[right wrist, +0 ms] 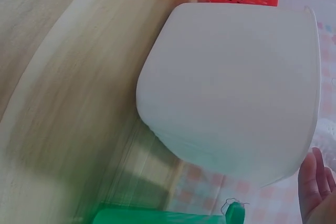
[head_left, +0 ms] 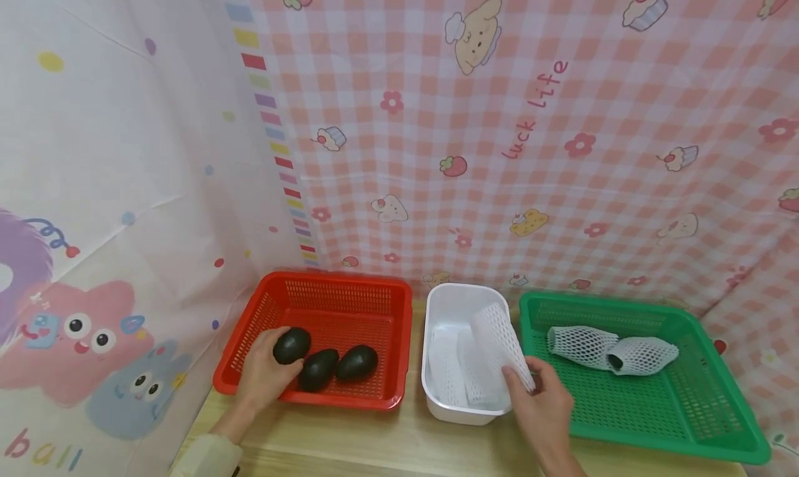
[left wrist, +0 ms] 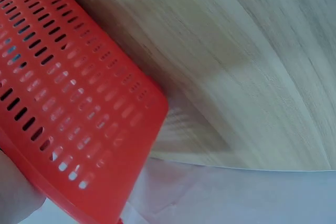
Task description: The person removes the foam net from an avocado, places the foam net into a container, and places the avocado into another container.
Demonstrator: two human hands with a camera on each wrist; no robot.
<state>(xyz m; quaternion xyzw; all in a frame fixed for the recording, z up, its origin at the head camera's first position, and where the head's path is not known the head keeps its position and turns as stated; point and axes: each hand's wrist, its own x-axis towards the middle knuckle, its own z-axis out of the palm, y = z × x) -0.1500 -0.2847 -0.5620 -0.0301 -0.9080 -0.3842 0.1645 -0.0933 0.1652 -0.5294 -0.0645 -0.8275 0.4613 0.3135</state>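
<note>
At the left, my left hand (head_left: 262, 371) holds a dark green avocado (head_left: 292, 345) between thumb and fingers inside the red basket (head_left: 352, 319). Two more avocados, a middle one (head_left: 318, 371) and a right one (head_left: 357, 363), lie beside it. My right hand (head_left: 544, 408) pinches the lower end of a white foam net sleeve (head_left: 497, 333), raised and tilted over the white tub (head_left: 458, 413). Other foam net sleeves (head_left: 446, 369) lie in that tub. In the right wrist view, fingers (right wrist: 311, 179) show beside the tub's wall (right wrist: 231, 87).
On the right stands a green basket (head_left: 624, 411) with two netted pieces, a left one (head_left: 583, 345) and a right one (head_left: 646, 356); a dark end shows in the right one. All containers stand on a wooden table (head_left: 368, 439) against a checked cloth (head_left: 424, 137).
</note>
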